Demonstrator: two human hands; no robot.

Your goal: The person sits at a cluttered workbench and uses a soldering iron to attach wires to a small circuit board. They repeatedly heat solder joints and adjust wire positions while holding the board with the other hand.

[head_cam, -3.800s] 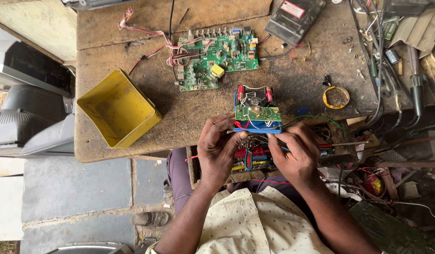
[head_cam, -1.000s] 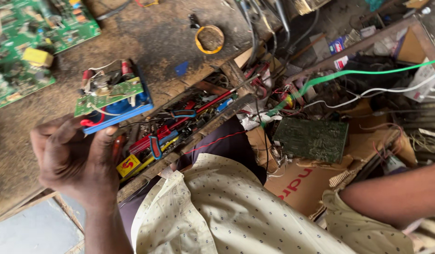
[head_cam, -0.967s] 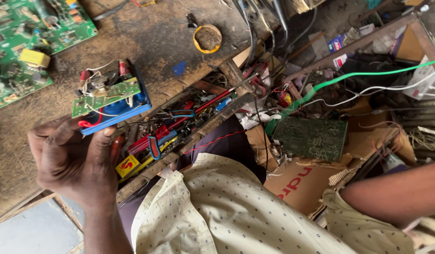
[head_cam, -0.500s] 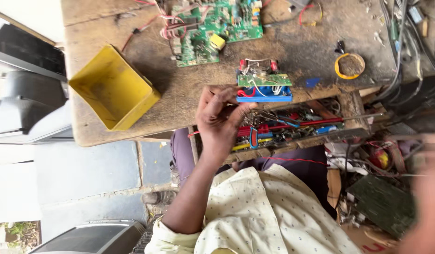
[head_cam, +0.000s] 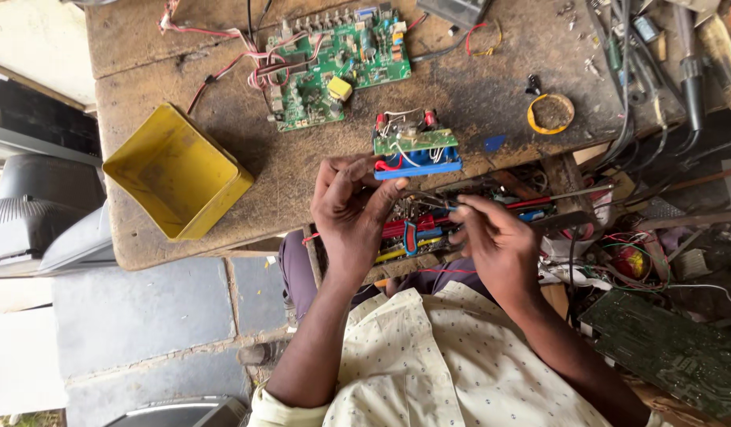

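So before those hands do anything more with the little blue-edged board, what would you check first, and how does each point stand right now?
1. Small board lying flat on the wooden table: ok, it sits near the table's front edge.
2. Left hand steadying the board: ok, its fingertips touch the blue edge.
3. Right hand holding a tool: cannot tell, something thin runs from its fingers, but it is too small to make out.
4. Loose wires on the board kept out of the way: cannot tell, red and white ones curl on top.
5. Space around the board: ok, the yellow tray and the large green circuit board lie apart from it.
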